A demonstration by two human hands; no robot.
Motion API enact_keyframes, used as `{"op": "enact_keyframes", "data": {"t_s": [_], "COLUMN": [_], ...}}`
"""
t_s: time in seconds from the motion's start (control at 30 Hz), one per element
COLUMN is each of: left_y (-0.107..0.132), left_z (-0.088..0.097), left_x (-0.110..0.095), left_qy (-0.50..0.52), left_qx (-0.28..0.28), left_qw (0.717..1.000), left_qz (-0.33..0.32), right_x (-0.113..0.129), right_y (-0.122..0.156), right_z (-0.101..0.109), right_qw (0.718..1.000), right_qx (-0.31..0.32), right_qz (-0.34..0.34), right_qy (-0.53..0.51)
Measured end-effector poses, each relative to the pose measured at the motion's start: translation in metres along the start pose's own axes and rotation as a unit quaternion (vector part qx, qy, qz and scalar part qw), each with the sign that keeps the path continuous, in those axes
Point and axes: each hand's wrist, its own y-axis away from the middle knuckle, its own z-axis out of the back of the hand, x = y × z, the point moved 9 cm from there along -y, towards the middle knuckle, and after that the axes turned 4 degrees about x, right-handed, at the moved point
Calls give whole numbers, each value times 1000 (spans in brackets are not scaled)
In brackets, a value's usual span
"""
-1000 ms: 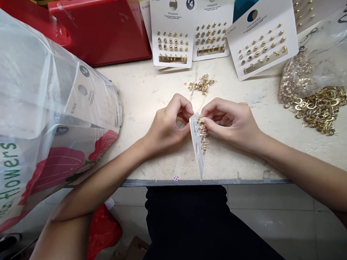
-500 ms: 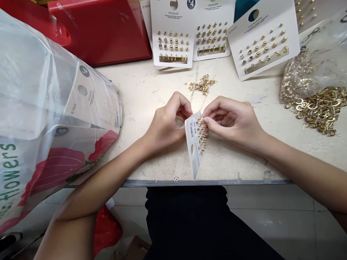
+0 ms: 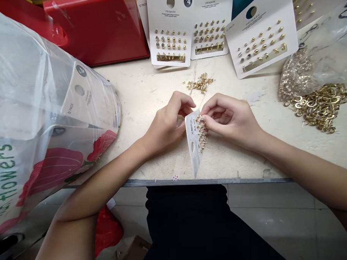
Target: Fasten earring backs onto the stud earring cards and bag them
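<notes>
A white earring card (image 3: 194, 144) hangs tilted just above the front edge of the table (image 3: 149, 94), its narrow lower tip pointing down. Gold stud earrings (image 3: 202, 131) stand in rows on its right-hand face. The left hand (image 3: 167, 124) holds the card's upper part, its fingers (image 3: 186, 103) curled closed around the edge. The right hand (image 3: 231, 120) comes in from the other side, its fingers (image 3: 210, 117) drawn almost shut in a pinch against the studs; which stud they touch is too small to tell. The posts look thin and the card flexible, so a slack pinch could probably drop a stud or crease the card, and a sharp post might prick a fingertip.

Just beyond the hands lies a small heap of loose gold earring parts (image 3: 200, 83). Behind it stand filled Primark earring cards (image 3: 170, 44). To the right, a clear plastic bag (image 3: 298, 74) sits beside a spill of gold hoops (image 3: 320, 107). On the left, a large plastic bag (image 3: 32, 74) printed with red flowers holds stacked cards, and a red case (image 3: 96, 32) stands behind it.
</notes>
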Motion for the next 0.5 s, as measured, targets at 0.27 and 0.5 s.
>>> {"op": "enact_keyframes", "data": {"t_s": [0.27, 0.5], "left_y": [-8, -7], "left_z": [-5, -5], "left_x": [-2, -4], "left_qy": [15, -26], "left_qx": [58, 52], "left_qw": [998, 995], "left_qz": [-4, -80], "right_x": [-15, -10], "right_y": [-3, -4], "right_z": [0, -5], "right_qw": [994, 994], "right_qx": [32, 67], "right_qz": [-42, -36], "right_qy": [-91, -80]}}
